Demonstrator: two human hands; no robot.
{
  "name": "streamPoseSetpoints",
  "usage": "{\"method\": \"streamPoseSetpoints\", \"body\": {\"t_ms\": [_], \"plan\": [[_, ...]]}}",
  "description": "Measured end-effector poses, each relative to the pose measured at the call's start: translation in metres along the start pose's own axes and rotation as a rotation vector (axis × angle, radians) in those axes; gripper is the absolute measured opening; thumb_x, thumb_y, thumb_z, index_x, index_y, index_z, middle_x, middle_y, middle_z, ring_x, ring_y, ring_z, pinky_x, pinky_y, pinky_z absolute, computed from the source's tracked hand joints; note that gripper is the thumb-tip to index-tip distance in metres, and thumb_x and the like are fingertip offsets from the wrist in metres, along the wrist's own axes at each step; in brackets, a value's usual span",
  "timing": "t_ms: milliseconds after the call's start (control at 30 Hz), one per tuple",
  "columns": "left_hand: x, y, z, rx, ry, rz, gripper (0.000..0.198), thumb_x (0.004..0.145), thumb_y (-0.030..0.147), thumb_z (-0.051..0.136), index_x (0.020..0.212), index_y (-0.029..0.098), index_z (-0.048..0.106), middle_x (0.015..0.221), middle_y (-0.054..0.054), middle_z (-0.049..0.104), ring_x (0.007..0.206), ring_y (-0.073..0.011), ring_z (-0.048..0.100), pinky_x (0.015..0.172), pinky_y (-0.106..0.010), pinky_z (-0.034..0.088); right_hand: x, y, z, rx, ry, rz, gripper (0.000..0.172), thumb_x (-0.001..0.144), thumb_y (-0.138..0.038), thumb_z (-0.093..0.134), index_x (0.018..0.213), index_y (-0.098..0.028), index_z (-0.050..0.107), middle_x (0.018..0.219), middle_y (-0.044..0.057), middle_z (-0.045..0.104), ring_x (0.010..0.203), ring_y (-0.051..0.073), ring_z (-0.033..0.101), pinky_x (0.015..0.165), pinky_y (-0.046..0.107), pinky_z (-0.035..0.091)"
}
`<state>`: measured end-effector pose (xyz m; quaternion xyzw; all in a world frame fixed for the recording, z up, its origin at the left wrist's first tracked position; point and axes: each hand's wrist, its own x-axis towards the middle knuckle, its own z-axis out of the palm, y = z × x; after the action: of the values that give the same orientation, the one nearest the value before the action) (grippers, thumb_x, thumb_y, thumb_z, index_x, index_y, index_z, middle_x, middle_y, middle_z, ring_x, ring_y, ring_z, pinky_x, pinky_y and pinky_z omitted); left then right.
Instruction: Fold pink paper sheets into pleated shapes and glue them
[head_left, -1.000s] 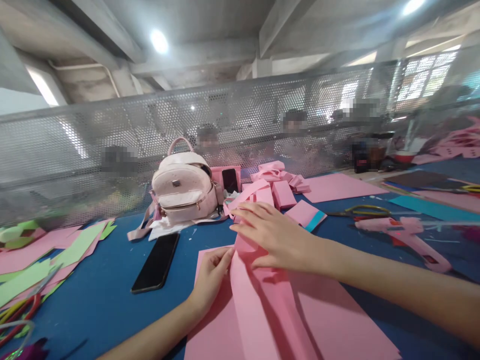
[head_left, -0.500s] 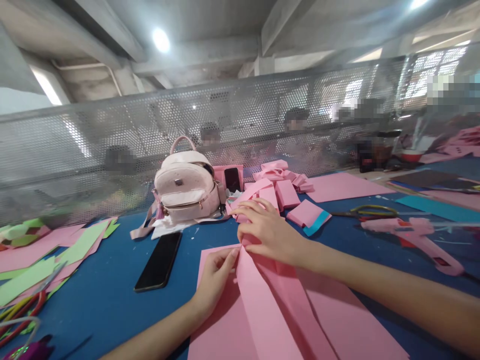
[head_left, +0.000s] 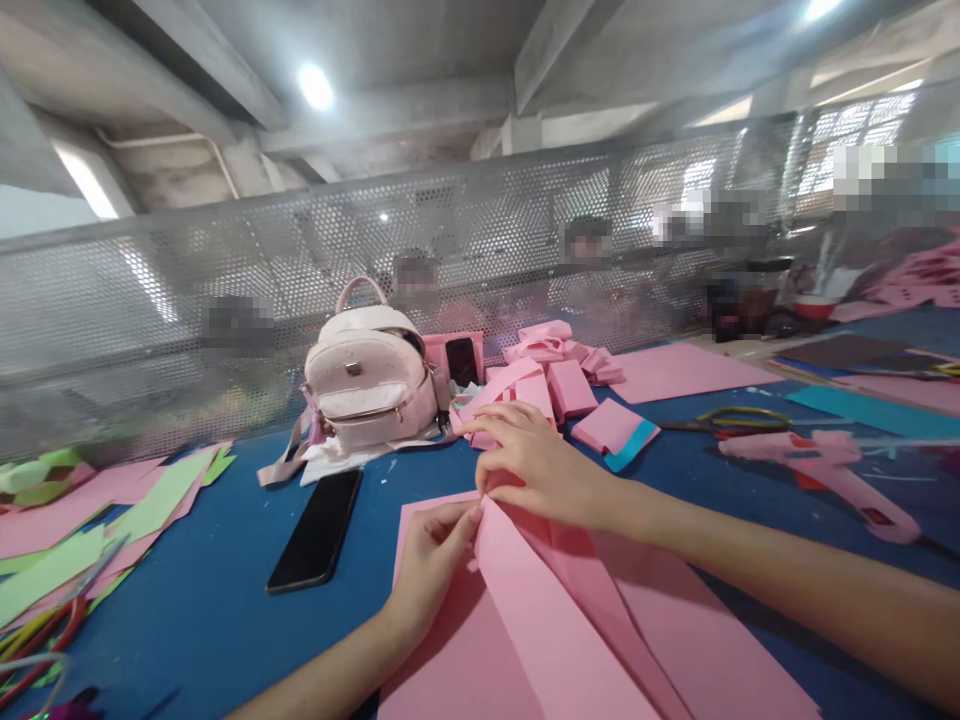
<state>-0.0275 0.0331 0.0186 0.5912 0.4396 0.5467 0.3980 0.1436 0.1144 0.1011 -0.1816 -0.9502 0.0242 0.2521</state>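
A long folded strip of pink paper (head_left: 540,600) runs from my fingers toward the front edge of the view. Its far end is pinched between the thumb and fingers of my left hand (head_left: 433,560). My right hand (head_left: 525,465) grips the same end from the other side, its thumb and index finger closed on the fold and the other fingers reaching forward. Beneath the strip lie larger pink sheets (head_left: 442,660) on the blue table. Just beyond my right hand is a heap of folded pink paper pieces (head_left: 547,350).
A black phone (head_left: 315,530) and a pale backpack (head_left: 371,380) are left of centre. Green paper sheets (head_left: 52,575) and red-handled scissors (head_left: 67,630) lie at left. On the right are a pink glue gun (head_left: 832,465), more scissors (head_left: 742,418) and a blue sheet (head_left: 877,415). Perforated metal panels (head_left: 480,230) stand behind.
Both hands keep hold of the pink strip's far end. The strip's near part has swung slightly to the right, and the whole view has shifted a little.
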Motion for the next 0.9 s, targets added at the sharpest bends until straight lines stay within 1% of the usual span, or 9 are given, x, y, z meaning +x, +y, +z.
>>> {"method": "streamPoseSetpoints", "body": {"t_ms": [167,333,533,667,767,900], "plan": [[0.0,0.001,-0.001,0.018,0.015,0.01,0.044,0.095,0.042,0.057,0.062,0.014,0.065,0.059,0.001,0.049,0.062,-0.013,0.039,0.058,-0.024,0.032,0.0,-0.003,-0.001,-0.014,-0.036,0.013,0.012,0.086,-0.014,0.068,0.081,-0.023,0.074,0.14,0.004,0.057,0.141,0.029,0.035,0.116,0.053,0.024],[0.001,0.005,0.0,0.036,0.037,0.02,0.046,0.095,0.041,0.057,0.059,0.014,0.065,0.061,0.0,0.05,0.063,-0.0129,0.038,0.058,-0.024,0.032,0.004,-0.005,-0.005,-0.037,-0.066,-0.001,0.008,0.089,-0.018,0.067,0.083,-0.021,0.072,0.145,0.006,0.053,0.143,0.029,0.034,0.116,0.052,0.026],[0.0,0.005,-0.002,0.054,0.059,0.021,0.044,0.095,0.04,0.058,0.062,0.013,0.069,0.061,-0.001,0.054,0.062,-0.0131,0.038,0.057,-0.024,0.032,0.011,-0.009,-0.012,-0.145,-0.082,-0.105,0.018,0.095,-0.025,0.061,0.084,-0.018,0.072,0.144,0.012,0.054,0.141,0.032,0.037,0.116,0.054,0.026],[-0.001,0.008,-0.002,0.06,0.073,0.027,0.043,0.094,0.042,0.059,0.063,0.013,0.07,0.06,-0.001,0.052,0.062,-0.0129,0.038,0.059,-0.024,0.031,0.016,-0.011,-0.013,-0.17,-0.094,-0.166,0.016,0.091,-0.032,0.069,0.083,-0.019,0.074,0.142,0.01,0.056,0.141,0.034,0.037,0.115,0.056,0.025],[-0.002,0.011,-0.001,0.059,0.078,0.034,0.043,0.094,0.041,0.058,0.063,0.013,0.069,0.061,0.0,0.051,0.063,-0.0128,0.038,0.06,-0.024,0.031,0.019,-0.011,-0.015,-0.175,-0.079,-0.182,0.01,0.088,-0.024,0.072,0.08,-0.02,0.073,0.138,0.008,0.058,0.139,0.032,0.038,0.114,0.054,0.026],[-0.003,0.013,0.0,0.049,0.061,0.026,0.048,0.096,0.044,0.053,0.059,0.014,0.062,0.06,0.001,0.046,0.062,-0.0124,0.035,0.059,-0.024,0.03,0.023,-0.009,-0.019,-0.129,-0.059,-0.142,0.006,0.084,-0.016,0.074,0.08,-0.019,0.072,0.136,0.007,0.06,0.138,0.03,0.04,0.112,0.054,0.029]]}}
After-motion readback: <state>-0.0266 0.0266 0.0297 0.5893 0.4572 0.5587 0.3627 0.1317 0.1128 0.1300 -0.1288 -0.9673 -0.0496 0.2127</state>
